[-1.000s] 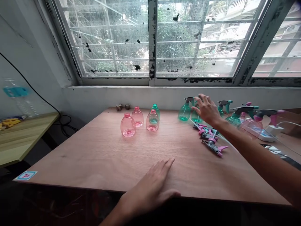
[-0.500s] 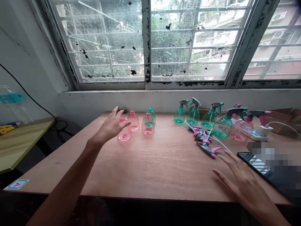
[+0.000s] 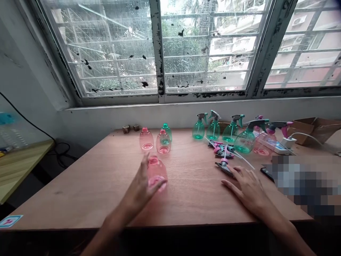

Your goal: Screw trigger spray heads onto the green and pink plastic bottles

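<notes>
Brown wooden tabletop (image 3: 106,193) lay beneath. My left hand (image 3: 137,190) held a rounded translucent-pink plastic bottle (image 3: 157,170) between thumb and fingers; I judged it light, slick, squeezable, best gripped round the belly. My right hand (image 3: 247,190) partly covered a black-and-pink plastic sprayer head (image 3: 223,166), grip unclear.

Bottle (image 3: 157,170), near centre: translucent pink. Spray head (image 3: 224,161), right: dark grey and pink. Tabletop (image 3: 186,199): reddish-brown, wood-grained. Sticker (image 3: 10,221), near left: white, blue border, red motif.
</notes>
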The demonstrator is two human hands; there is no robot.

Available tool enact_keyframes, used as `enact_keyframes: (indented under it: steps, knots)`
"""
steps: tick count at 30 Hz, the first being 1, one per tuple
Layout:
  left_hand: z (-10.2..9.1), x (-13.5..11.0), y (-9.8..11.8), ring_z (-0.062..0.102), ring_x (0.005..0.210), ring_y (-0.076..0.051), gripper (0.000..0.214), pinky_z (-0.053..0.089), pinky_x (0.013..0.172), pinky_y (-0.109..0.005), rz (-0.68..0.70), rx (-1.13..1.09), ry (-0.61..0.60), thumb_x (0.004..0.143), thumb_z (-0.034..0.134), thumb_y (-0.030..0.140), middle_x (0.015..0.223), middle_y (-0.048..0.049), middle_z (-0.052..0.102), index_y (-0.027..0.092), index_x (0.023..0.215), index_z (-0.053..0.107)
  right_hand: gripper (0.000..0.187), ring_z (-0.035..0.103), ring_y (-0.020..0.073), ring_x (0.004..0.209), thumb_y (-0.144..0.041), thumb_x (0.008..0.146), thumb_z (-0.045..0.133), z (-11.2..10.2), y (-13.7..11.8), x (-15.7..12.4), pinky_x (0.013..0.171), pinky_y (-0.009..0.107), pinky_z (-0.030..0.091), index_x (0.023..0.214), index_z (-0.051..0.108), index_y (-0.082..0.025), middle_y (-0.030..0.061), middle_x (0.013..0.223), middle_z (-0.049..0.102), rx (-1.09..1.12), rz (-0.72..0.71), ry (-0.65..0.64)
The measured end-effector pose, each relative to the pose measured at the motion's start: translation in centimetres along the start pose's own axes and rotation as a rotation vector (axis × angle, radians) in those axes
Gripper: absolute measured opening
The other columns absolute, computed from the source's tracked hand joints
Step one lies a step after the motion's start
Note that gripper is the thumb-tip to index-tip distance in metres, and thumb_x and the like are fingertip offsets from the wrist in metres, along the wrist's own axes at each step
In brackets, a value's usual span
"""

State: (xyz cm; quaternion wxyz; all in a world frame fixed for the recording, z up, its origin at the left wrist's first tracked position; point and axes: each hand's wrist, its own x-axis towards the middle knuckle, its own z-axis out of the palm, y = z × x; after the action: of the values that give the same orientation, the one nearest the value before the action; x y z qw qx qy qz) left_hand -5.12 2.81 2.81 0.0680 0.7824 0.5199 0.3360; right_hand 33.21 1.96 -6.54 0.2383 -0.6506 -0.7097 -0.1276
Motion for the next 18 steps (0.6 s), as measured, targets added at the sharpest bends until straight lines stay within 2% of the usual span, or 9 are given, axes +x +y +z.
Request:
enact_keyframes:
  steps: [2,3,5,7,11,14,16,18]
  knots:
    - [2.1,-1.7,1.7,0.05,0.134,-0.035,0.096,0.046,0.107,-0.052,-0.016,-0.162,-0.048,0.086,0.072,0.043,0.15,-0.0185,0.043,0.026,0.154,0.006,0.062,0.058,0.0403,0.115,-0.057,0.094,0.047,-0.2,-0.4,0.3,0.101,0.058,0.043,0.139,0.054,-0.015,0.02,0.123,0.064,0.012,0.025,0.041]
    - [3.0,-2.2,2.4,0.053,0.132,-0.035,0.092,0.048,0.105,-0.051,-0.008,-0.224,-0.098,0.085,0.072,0.044,0.15,-0.0179,0.043,0.027,0.152,0.012,0.06,0.057,0.0406,0.118,-0.055,0.095,0.047,-0.3,-0.5,0.4,0.102,0.059,0.042,0.139,0.054,-0.015,0.0199,0.127,0.062,0.026,0.021,0.049]
    - [4.3,-2.5,3.5,0.058,0.127,-0.033,0.085,0.05,0.105,-0.049,0.004,-0.336,-0.208,0.084,0.075,0.043,0.144,-0.0141,0.051,0.029,0.149,0.022,0.052,0.052,0.0405,0.125,-0.049,0.097,0.044,-0.3,-0.6,0.3,0.105,0.061,0.039,0.138,0.055,-0.019,0.018,0.135,0.059,0.072,-0.015,0.026]
    - [4.9,-2.3,4.1,0.059,0.126,-0.032,0.085,0.05,0.105,-0.047,0.029,-0.375,-0.259,0.082,0.077,0.041,0.142,-0.012,0.054,0.031,0.148,0.024,0.045,0.053,0.0384,0.125,-0.043,0.1,0.041,-0.3,-0.8,-0.1,0.107,0.064,0.036,0.137,0.055,-0.023,0.0148,0.135,0.061,0.138,-0.039,-0.028]
    - [5.4,-2.5,3.7,0.057,0.129,-0.033,0.095,0.05,0.105,-0.048,0.075,-0.273,-0.178,0.078,0.081,0.032,0.146,-0.0165,0.049,0.027,0.148,0.016,0.041,0.061,0.0334,0.112,-0.036,0.1,0.04,-1.3,-1.3,-0.7,0.102,0.057,0.044,0.137,0.052,-0.024,0.0128,0.121,0.066,0.33,-0.05,-0.103]
    - [5.5,-2.9,3.4,0.047,0.136,-0.036,0.091,0.042,0.11,-0.055,0.078,-0.207,-0.092,0.08,0.076,0.024,0.15,-0.0191,0.042,0.026,0.146,0.014,0.037,0.058,0.0305,0.118,-0.032,0.1,0.039,-2.5,-1.8,-1.1,0.101,0.05,0.046,0.135,0.049,-0.028,0.0111,0.126,0.062,0.54,-0.07,-0.115]
    - [5.4,-3.0,3.5,0.04,0.141,-0.036,0.085,0.037,0.112,-0.058,0.109,-0.137,-0.036,0.083,0.07,0.018,0.154,-0.0173,0.036,0.029,0.147,0.016,0.035,0.058,0.029,0.122,-0.032,0.1,0.041,-3.3,-1.8,-1.5,0.103,0.047,0.046,0.135,0.046,-0.031,0.0093,0.131,0.061,0.713,-0.029,-0.122]
    - [5.1,-3.0,3.7,0.037,0.14,-0.035,0.081,0.036,0.111,-0.058,0.142,-0.035,0.018,0.083,0.065,0.013,0.155,-0.0142,0.034,0.032,0.148,0.02,0.035,0.062,0.0284,0.117,-0.036,0.099,0.048,-4.0,-1.7,-2.0,0.1,0.044,0.049,0.134,0.045,-0.032,0.0081,0.126,0.064,0.903,0.058,-0.116]
